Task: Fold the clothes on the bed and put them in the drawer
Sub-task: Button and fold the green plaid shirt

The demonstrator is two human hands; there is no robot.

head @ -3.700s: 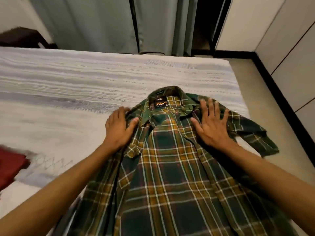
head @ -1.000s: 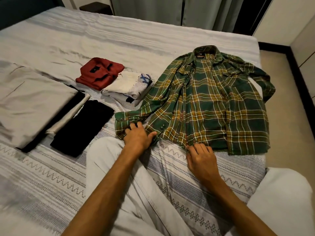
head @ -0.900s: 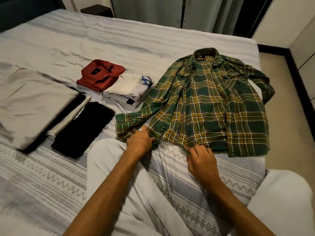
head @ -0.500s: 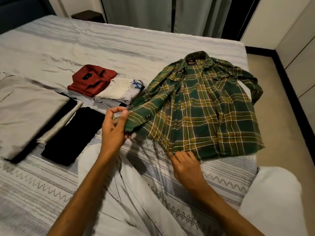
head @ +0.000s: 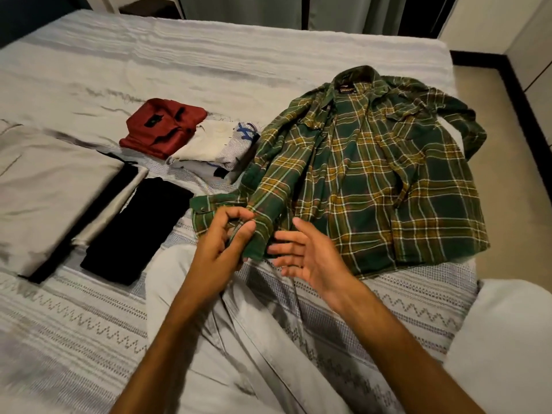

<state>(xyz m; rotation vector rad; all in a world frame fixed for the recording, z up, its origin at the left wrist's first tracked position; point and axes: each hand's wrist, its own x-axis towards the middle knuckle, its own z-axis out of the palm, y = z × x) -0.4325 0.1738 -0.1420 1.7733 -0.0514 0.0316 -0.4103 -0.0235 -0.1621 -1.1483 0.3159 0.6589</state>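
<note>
Head view. A green plaid shirt [head: 367, 186] is laid open and face up on the bed [head: 209, 64], toward the right edge, collar pointing to the far side and hem toward the near side. One sleeve hangs over the right edge; the other sleeve [head: 239, 216] is drawn down toward the near side. That sleeve's cuff end is pinched between thumb and curled fingers of the left hand [head: 222, 237]. The right hand [head: 301, 252] is held just beside it, palm up, fingers spread and relaxed, nothing gripped; whether its fingertips touch the cloth cannot be told.

Folded items are noted toward the left edge: a red garment [head: 162, 127], a white printed garment [head: 218, 144], a black garment [head: 137, 231] and a beige-and-black stack [head: 53, 186].

The shirt is judged light, soft and limp, probably a brushed weave, not slippery and not fragile. It will sag wherever unsupported, so hold is best taken at seams: cuff, shoulder, hem corners. No drawer is seen.
</note>
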